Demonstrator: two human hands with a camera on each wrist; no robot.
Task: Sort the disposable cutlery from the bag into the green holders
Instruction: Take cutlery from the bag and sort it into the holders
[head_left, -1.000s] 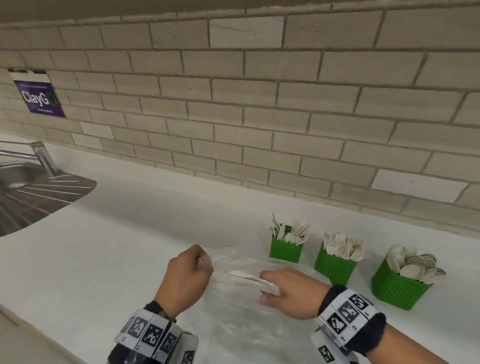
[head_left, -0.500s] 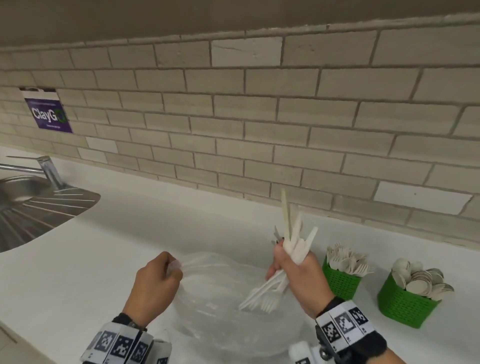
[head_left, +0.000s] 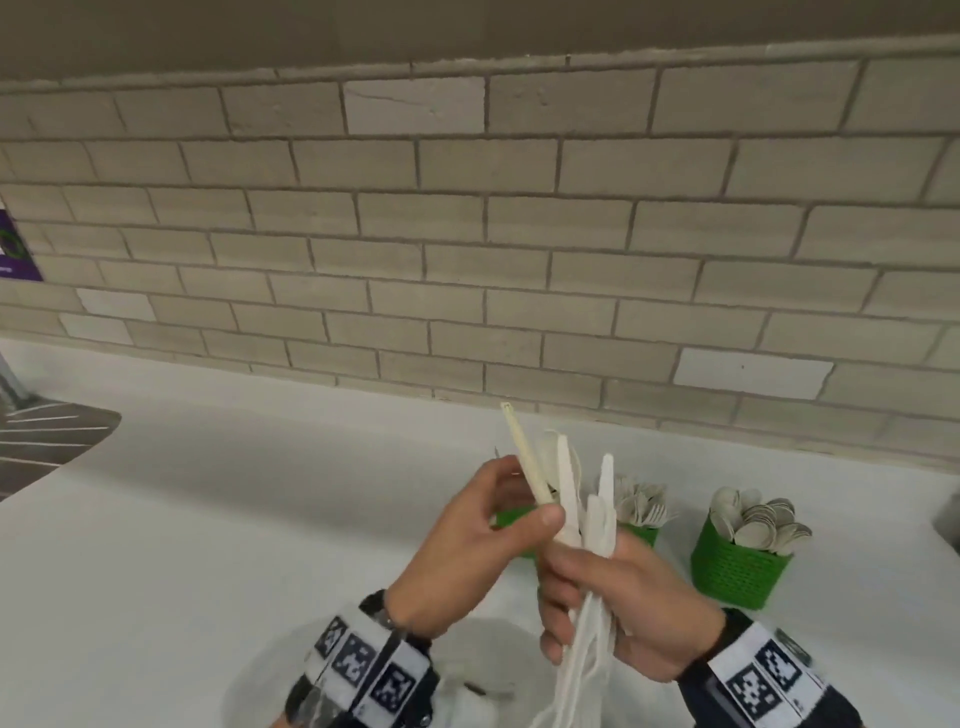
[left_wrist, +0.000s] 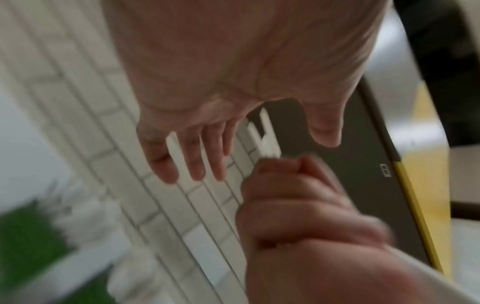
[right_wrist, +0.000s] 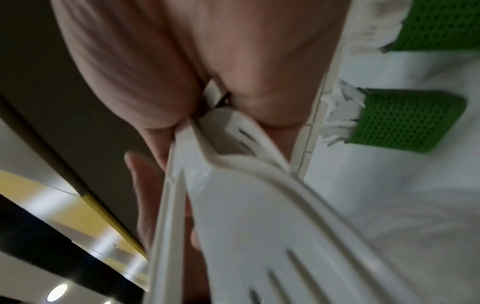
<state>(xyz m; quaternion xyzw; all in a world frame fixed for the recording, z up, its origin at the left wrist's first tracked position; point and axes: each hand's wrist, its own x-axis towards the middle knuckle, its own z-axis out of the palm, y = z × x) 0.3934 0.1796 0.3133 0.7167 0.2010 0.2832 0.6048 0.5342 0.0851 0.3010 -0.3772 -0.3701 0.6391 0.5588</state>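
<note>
Nearest the viewer, a clear plastic bag (head_left: 467, 670) lies slumped on the white counter (head_left: 208, 519), below two wrists banded with black-and-white markers. Just above it, the right hand (head_left: 618, 608) is closed round a bundle of white cutlery (head_left: 592, 519), handles up and fork tines hanging down. The left hand (head_left: 467, 540) meets the bundle from the side, thumb and fingers pinching one cream-coloured stick (head_left: 524, 457) that leans out of it; the wrist view is too blurred to say what kind of piece it is. The pieces look light, thin and smooth, apt to slip past each other or snap if bent, so each is probably best drawn out by its handle while the fist below keeps the rest steady. Behind the hands stand the green holders: one mostly hidden (head_left: 511, 519), one of forks (head_left: 641, 532), one of spoons (head_left: 737, 571). Beyond runs a grey brick wall (head_left: 519, 234).
</note>
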